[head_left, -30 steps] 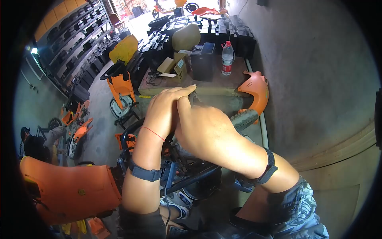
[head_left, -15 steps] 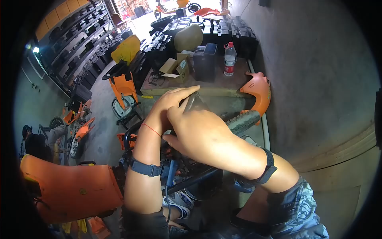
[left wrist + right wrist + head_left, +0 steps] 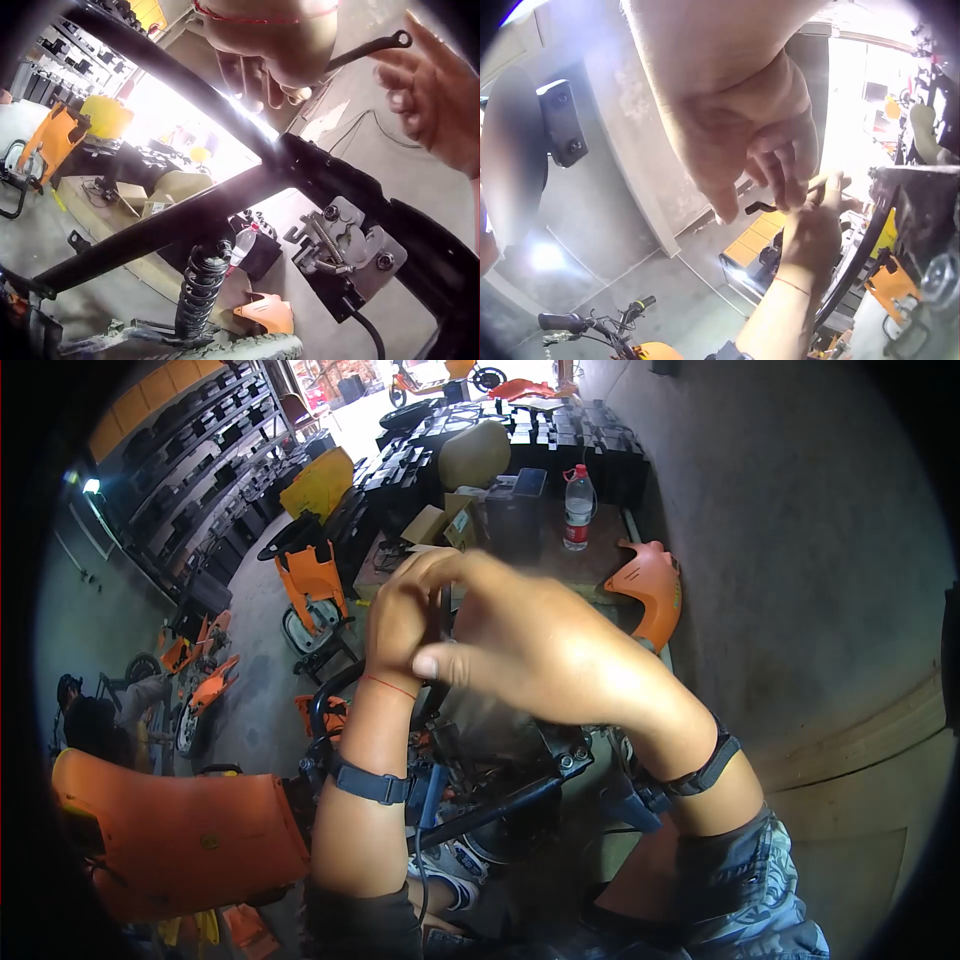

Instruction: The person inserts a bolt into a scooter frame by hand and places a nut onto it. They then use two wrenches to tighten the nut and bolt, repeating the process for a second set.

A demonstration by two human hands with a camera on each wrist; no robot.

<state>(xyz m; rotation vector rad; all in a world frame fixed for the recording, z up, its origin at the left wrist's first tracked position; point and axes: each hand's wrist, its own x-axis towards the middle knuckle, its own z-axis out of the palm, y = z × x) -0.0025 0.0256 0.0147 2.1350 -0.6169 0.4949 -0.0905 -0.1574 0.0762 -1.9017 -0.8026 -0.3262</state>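
A dark wrench with a ring end sticks out from under my left hand, above the black frame tube in the left wrist view. My left hand grips it; its far end is hidden by the palm. My right hand, slightly blurred, hovers beside the left with its thumb spread away. Its fingers are loosely bent close to the ring end; contact cannot be told. In the right wrist view the tool's tip shows below my right hand.
Below the hands are a latch plate with a spring, a shock absorber and a tyre. A low platform holds a bottle and boxes. Orange panels lie at left; a person sits beyond.
My right hand has turned and lifted off the left, its thumb now spread. The left hand has moved slightly left and looks more upright. The frame's bolts have come into view.
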